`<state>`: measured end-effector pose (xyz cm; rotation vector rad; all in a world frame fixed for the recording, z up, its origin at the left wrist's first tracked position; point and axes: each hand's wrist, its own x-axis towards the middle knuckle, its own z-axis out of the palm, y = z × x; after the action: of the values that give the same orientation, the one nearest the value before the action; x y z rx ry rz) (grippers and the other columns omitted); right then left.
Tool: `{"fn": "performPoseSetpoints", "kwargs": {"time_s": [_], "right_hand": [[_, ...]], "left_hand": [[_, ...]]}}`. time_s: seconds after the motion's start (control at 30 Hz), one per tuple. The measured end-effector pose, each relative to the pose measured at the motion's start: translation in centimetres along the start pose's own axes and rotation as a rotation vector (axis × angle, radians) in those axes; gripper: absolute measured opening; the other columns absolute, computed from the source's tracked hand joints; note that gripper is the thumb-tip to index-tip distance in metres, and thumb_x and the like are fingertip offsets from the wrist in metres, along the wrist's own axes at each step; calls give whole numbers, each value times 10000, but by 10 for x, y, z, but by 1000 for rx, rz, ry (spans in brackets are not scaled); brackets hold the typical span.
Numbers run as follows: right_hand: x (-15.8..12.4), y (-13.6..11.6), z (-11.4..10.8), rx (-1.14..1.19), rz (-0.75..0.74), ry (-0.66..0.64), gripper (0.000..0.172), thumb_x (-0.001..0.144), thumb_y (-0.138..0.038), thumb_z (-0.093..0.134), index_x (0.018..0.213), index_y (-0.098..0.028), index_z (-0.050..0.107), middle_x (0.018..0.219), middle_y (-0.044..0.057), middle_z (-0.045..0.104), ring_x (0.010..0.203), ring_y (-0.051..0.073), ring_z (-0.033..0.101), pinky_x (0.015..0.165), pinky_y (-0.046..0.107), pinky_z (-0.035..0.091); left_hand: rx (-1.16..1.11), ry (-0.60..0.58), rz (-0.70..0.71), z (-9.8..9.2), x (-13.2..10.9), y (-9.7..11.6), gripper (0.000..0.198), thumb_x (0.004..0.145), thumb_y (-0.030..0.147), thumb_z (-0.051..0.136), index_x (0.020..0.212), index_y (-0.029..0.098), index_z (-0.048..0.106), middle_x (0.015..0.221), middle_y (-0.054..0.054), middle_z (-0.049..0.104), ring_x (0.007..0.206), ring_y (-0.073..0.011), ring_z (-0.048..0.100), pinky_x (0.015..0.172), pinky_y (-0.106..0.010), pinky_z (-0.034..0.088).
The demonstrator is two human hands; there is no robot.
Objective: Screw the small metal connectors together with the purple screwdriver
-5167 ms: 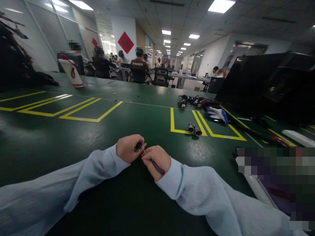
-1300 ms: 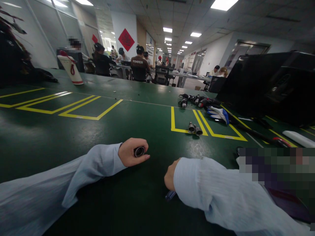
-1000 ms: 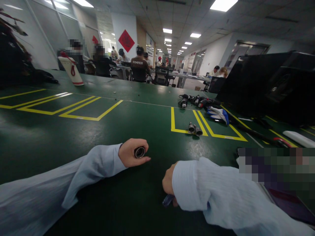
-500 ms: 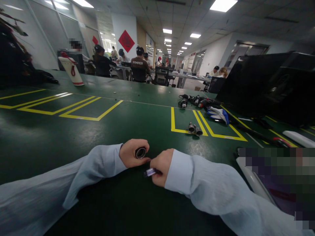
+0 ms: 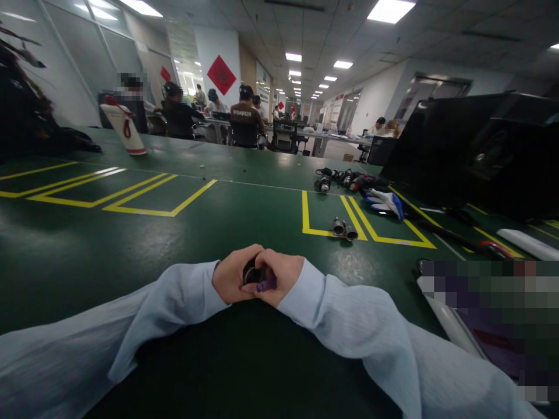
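My left hand (image 5: 230, 276) is wrapped round a dark metal ring-shaped part (image 5: 250, 272), its round opening turned toward me. My right hand (image 5: 283, 273) touches the left one at the fingertips, closed on a small purple piece (image 5: 267, 283) just right of the ring part. The fingers cover much of both items. Beyond the hands, two metal cylindrical parts (image 5: 344, 228) lie side by side on the green table (image 5: 257, 212), over a yellow tape line.
Cables with metal connectors (image 5: 324, 183) and a blue-white glove (image 5: 385, 202) lie at the right back. A large black object (image 5: 471, 151) stands at the far right. A white-and-red cup (image 5: 126, 128) stands back left. Seated people (image 5: 245, 116) are beyond the table.
My right hand has turned and moved up against my left, bringing the purple piece beside the ring part. The view has shifted slightly.
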<state>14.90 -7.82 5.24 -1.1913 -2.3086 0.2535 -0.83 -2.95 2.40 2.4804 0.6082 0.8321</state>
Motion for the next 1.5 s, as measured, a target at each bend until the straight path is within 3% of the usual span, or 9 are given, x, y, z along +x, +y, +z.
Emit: {"fn": "performPoseSetpoints", "kwargs": {"time_s": [0.17,0.3,0.47,0.67,0.9,1.07,1.2,1.4,1.5], "right_hand": [[-3,-3,1,-6,-22,27,349,706,-328,554,999,-166,456,965,71,611,820,173,598,634,250,453],[-4,0,1,-96,-56,25,288,695,-291,519,940,-143,489,919,85,622,811,186,602,650,265,454],[8,20,-20,-297,262,77,279,701,-328,503,920,-155,487,842,61,624,758,197,607,601,265,437],[23,58,-51,-623,620,-59,302,783,-298,447,1042,-143,438,1006,136,571,777,253,611,598,332,454],[29,79,-42,-667,728,-216,243,788,-206,468,1014,-119,453,991,185,578,827,294,611,649,385,461],[27,83,-42,-660,699,-219,205,800,-142,431,993,-92,479,902,195,607,812,289,620,620,374,460],[25,61,-45,-660,605,-177,207,835,-152,343,948,-86,503,943,212,571,764,282,622,559,358,451],[9,-8,-7,-521,135,-191,167,789,-230,411,919,-177,501,877,79,598,714,230,606,540,339,481],[-1,-21,10,-479,-45,-215,209,783,-239,415,933,-137,518,919,105,591,766,254,599,574,359,482]], "left_hand": [[-35,76,-23,3,1,3,518,563,205,624,1000,174,347,858,-29,500,732,-148,532,653,-277,455],[33,104,51,3,4,4,583,574,196,633,1080,177,345,971,-83,506,884,-205,528,772,-346,449],[315,296,71,-3,8,-3,547,635,227,615,1124,176,375,1169,-131,424,1101,-276,401,919,-455,349],[282,139,-1,-2,6,-8,477,696,230,555,1139,156,396,1122,-117,481,1033,-243,466,856,-414,429],[292,-4,15,0,5,-3,394,737,216,508,1113,150,413,1095,-111,513,1011,-222,488,877,-409,415],[280,-67,-9,-2,6,-4,321,751,214,495,1063,148,465,1046,-97,544,957,-205,517,846,-387,437],[284,-101,-13,-3,7,-1,285,763,219,474,1037,146,493,1031,-97,558,939,-199,525,834,-374,440],[316,-187,168,6,-3,25,241,742,221,458,952,169,564,992,-97,580,958,-230,502,864,-378,408],[345,-155,207,10,-10,35,226,770,226,407,902,183,586,911,-81,604,931,-233,501,875,-387,393]]}}
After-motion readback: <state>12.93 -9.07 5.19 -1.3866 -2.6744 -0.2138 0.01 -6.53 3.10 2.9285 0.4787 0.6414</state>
